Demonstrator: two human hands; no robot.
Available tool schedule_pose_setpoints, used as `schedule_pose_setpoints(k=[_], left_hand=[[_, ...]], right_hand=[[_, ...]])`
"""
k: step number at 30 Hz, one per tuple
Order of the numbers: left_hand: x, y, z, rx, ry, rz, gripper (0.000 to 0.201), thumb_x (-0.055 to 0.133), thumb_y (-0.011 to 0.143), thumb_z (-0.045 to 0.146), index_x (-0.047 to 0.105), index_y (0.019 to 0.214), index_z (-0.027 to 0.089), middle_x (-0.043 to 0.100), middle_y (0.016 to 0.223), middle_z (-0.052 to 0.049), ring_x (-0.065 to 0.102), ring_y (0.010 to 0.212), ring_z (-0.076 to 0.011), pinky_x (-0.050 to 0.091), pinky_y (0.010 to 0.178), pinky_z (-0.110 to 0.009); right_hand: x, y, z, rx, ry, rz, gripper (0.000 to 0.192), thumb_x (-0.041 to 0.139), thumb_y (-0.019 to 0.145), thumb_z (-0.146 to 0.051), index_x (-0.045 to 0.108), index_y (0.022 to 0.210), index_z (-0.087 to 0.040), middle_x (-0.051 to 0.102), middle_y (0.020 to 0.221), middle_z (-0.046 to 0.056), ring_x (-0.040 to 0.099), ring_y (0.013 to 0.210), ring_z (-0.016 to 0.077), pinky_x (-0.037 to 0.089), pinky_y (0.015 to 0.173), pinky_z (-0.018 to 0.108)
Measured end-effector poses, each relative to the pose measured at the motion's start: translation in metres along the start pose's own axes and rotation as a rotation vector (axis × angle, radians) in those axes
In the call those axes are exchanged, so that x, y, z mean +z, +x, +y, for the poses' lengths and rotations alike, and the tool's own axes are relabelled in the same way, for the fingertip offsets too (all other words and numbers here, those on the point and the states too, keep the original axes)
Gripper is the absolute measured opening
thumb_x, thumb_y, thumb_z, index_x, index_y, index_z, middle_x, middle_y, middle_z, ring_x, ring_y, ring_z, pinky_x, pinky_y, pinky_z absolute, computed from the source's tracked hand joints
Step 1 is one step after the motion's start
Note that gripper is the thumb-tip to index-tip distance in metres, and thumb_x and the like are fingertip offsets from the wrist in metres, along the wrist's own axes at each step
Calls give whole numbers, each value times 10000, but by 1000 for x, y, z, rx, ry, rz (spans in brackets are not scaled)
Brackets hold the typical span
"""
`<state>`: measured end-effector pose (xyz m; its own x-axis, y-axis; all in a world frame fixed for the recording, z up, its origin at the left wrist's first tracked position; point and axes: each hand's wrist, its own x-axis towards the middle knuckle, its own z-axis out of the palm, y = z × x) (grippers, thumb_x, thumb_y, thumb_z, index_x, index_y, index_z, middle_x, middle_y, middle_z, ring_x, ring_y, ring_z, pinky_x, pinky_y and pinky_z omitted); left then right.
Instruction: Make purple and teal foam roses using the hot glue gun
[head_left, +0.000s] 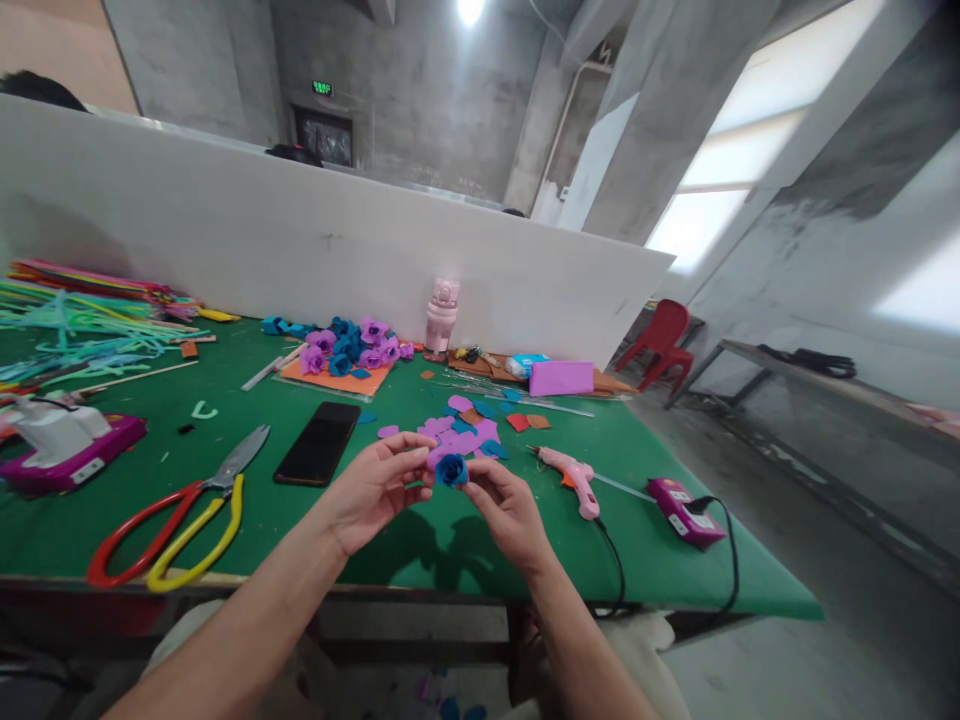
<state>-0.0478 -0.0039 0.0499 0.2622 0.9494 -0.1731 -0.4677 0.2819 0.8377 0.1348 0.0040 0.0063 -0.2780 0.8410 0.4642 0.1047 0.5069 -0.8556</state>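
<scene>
A small blue rose (451, 469) of paper or foam is held up over the front of the green table. My right hand (511, 512) pinches its right side between thumb and fingers. On its left, my left hand (384, 488) has its fingers curled and the fingertips close together at the flower's edge; what they pinch is unclear against the purple pieces behind. Just beyond lie loose purple petals (466, 442), with blue, red and brown ones among them. A pink glue gun (574, 480) rests right of my right hand, a glue stick in its back.
Red-and-yellow-handled scissors (199, 510) and a black phone (317, 442) lie on the left. Finished purple and blue flowers (346, 348) sit on an orange sheet behind. A pink bottle (441, 320) stands by the white partition (337, 230). Purple power strips (686, 512) flank the table.
</scene>
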Motion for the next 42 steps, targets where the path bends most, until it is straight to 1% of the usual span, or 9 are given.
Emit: schedule_pose_setpoints(k=[2,6,10,16,24,28,34,38,42], left_hand=[[2,-1,1,45,34,-11,175,692,710,272,605,801,151,593,719,-13,549,617,-93,484,565,-219],[4,-2,0,122,140,-35,221,652,736,341,578,688,138,531,655,1,502,608,-93,444,525,-204],[1,-1,-2,113,236,-24,226,653,722,333,570,659,132,526,650,-1,472,586,-86,418,510,-200],[0,-1,0,88,279,-7,207,668,676,289,548,608,135,509,610,11,461,548,-80,399,493,-198],[2,-3,1,97,337,45,161,679,635,260,576,638,136,518,583,20,461,502,-71,387,481,-195],[1,-2,1,99,323,26,137,669,634,241,585,638,133,538,580,9,477,514,-78,387,494,-199],[1,-4,3,90,253,-57,160,686,648,244,568,642,136,573,595,-3,502,541,-83,387,518,-200],[0,-4,0,66,171,-99,159,693,658,243,575,664,137,606,650,-21,537,574,-99,409,556,-222],[0,-2,-4,70,134,-117,141,678,684,242,578,679,143,611,664,-21,543,582,-99,418,573,-223]], right_hand=[[-1,0,1,-26,-40,20,155,546,836,-274,627,952,-210,646,911,44,598,863,172,478,801,294],[-4,0,3,-71,-116,33,154,539,839,-238,625,965,-215,641,915,41,588,870,168,462,818,296],[-4,1,-1,-105,-160,25,155,532,841,-227,624,965,-211,645,909,44,589,867,172,460,807,298],[-4,2,-7,-156,-217,15,165,539,837,-203,637,966,-235,653,913,39,592,873,179,456,803,310],[-4,3,-10,-166,-248,33,194,546,832,-198,651,985,-255,656,926,40,589,880,184,466,805,330],[-3,2,-6,-124,-191,41,163,550,831,-227,650,959,-242,660,909,41,592,870,185,464,809,332],[-2,1,1,25,30,22,157,564,823,-300,642,927,-211,657,900,40,604,856,177,476,798,302],[5,-1,5,118,155,33,193,568,817,-347,634,927,-203,653,860,35,604,815,172,490,774,296],[12,-2,7,149,249,51,201,562,823,-356,617,934,-198,642,870,45,600,833,176,482,813,313]])
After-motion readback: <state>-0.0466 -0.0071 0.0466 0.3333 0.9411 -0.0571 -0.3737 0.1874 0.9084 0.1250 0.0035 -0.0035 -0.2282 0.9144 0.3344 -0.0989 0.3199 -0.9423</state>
